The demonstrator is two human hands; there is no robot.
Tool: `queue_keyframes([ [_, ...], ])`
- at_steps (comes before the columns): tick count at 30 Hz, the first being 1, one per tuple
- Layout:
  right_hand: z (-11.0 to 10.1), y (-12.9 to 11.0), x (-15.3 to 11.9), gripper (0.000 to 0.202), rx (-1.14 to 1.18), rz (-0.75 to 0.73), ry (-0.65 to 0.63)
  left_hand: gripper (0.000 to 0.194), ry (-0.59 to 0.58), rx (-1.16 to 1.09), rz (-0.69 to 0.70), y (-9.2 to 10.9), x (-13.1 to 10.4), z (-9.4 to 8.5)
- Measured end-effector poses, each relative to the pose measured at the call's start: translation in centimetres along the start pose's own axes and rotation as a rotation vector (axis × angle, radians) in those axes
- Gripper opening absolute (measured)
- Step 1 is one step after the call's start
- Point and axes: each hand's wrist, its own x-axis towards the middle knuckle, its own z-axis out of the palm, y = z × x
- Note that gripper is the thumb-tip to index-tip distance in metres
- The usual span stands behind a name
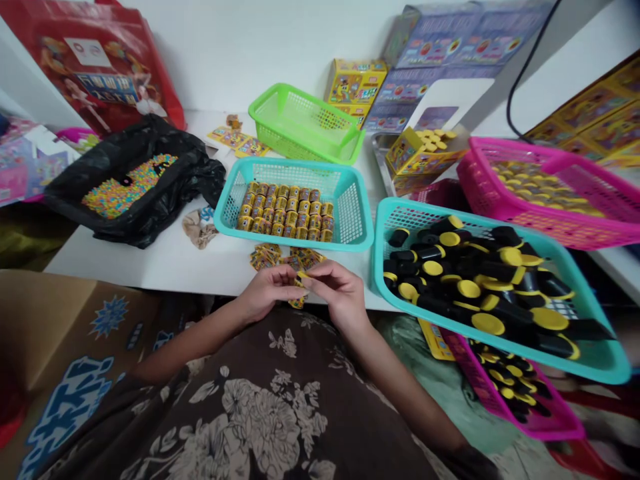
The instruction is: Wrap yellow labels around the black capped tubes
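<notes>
At the front edge of the table, my left hand (267,292) and my right hand (340,293) meet with their fingertips closed on a small yellow printed piece (299,301). It looks like a label, though the fingers cover much of it. Just beyond the fingers lie loose piles of similar yellow printed labels (266,256). Behind those sits a turquoise basket (353,200), where several small yellow-labelled jars (290,210) stand in rows.
To the right, another turquoise basket (590,307) holds black containers with yellow lids (469,289). Pink baskets (555,157) stand beyond it. A green basket (285,100) is behind. Left are colourful beads (125,187) in a black bag (75,180) and a cardboard box (75,320).
</notes>
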Motion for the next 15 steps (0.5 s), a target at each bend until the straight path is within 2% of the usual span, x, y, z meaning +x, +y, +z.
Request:
queue_keyframes([
  [4, 0.74, 0.62, -0.17, 0.011, 0.099, -0.009, 0.122, 0.031, -0.012, -0.084, -0.088, 0.17, -0.05, 0.18],
  [6, 0.90, 0.72, -0.14, 0.009, 0.099, -0.026, 0.141, 0.031, -0.013, -0.090, -0.086, 0.22, -0.08, 0.26],
  [11, 0.56, 0.40, -0.12, 0.006, 0.059, -0.062, 0.059, 0.030, -0.068, -0.162, -0.093, 0.19, -0.07, 0.21],
  [15, 0.26, 0.48, -0.38, 0.013, -0.037, -0.108, -0.053, 0.029, -0.072, -0.268, -0.110, 0.44, 0.03, 0.25],
])
